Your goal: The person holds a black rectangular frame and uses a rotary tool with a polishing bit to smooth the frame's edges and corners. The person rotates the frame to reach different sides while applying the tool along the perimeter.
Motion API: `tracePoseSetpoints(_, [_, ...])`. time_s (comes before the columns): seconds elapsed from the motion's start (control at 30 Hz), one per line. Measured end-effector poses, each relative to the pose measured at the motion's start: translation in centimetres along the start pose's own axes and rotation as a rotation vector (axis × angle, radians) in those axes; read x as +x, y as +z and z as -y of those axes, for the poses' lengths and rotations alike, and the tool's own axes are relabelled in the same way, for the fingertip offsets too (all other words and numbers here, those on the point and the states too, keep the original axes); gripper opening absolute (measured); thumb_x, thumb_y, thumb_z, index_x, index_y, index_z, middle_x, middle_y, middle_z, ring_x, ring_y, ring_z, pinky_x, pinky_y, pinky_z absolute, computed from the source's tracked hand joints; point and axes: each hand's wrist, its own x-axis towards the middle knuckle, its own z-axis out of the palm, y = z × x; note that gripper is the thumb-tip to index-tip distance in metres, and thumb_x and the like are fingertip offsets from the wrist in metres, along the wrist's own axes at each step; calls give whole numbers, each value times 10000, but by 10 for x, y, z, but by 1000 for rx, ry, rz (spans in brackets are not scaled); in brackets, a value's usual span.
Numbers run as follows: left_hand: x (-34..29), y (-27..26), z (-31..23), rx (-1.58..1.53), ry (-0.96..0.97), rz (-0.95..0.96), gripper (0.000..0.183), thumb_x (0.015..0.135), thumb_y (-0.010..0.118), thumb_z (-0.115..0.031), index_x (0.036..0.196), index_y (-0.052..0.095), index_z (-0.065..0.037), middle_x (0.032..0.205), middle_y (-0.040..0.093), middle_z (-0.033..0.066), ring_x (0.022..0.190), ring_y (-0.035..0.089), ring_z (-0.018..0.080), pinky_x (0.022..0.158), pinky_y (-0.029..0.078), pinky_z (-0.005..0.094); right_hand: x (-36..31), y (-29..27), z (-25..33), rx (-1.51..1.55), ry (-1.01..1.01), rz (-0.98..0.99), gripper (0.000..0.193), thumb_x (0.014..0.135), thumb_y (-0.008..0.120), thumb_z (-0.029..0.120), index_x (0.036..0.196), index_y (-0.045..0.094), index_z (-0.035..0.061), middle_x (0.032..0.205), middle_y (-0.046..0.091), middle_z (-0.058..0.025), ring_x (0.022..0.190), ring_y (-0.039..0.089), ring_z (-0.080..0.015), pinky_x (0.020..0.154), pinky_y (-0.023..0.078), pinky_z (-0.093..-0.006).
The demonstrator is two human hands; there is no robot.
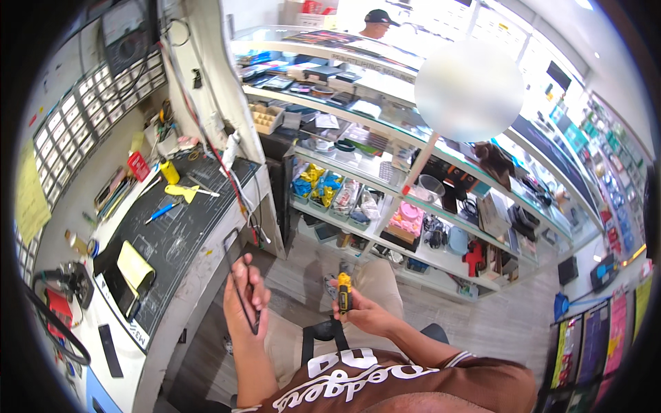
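- Yellow and black plastic makes up the small electric screwdriver [343, 290], standing nearly upright at the frame's 6 o'clock, above my lap and clear of the desk [180, 234].
- My right hand [363, 313] has its fingers clamped round the lower part of the screwdriver's body; the yellow top and a dark tip poke out above them.
- I judge it light and stiff, with a smooth shell that could slip in a loose grip; the best hold looks to be mid-barrel, as now, away from the thin tip.
- My left hand [246, 297], at about 7 o'clock, has its fingers pinched together on a thin dark flat piece [242, 292], held on edge and tilted. I cannot tell what it is.
- That piece looks slender and probably fragile, so I would hold it by its edges.
- The two hands are near each other but apart.
- At 9 o'clock a dark cutting mat [172, 237] covers the desk, carrying a yellow scraper [182, 192], a blue pen-like tool [162, 212] and a yellowish pad [135, 267].
- At 1 o'clock, glass shelves [385, 206] hold cluttered boxes and parts.
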Motion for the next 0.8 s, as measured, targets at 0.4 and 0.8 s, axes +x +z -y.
tracePoseSetpoints(0.4, [-61, -19, -38, 794, 610, -238, 281, 1020, 634, -154, 1280, 640, -46, 952, 599, -16, 737, 457, 37, 688, 408, 207, 58, 46, -3, -134, -31, 96, 798, 778, 605, -34, 1523, 362, 111, 1045, 563, -43, 942, 579, -144, 895, 477, -303])
tracePoseSetpoints(0.8, [-124, -44, -72, 914, 764, -332, 275, 977, 667, -108, 1248, 674, -65, 912, 567, -2, 656, 380, 66, 607, 355, 222, 101, 118, 16, -256, -68, 294, 849, 799, 568, -36, 1585, 265, 74, 1113, 565, -71, 976, 590, -170, 823, 472, -292])
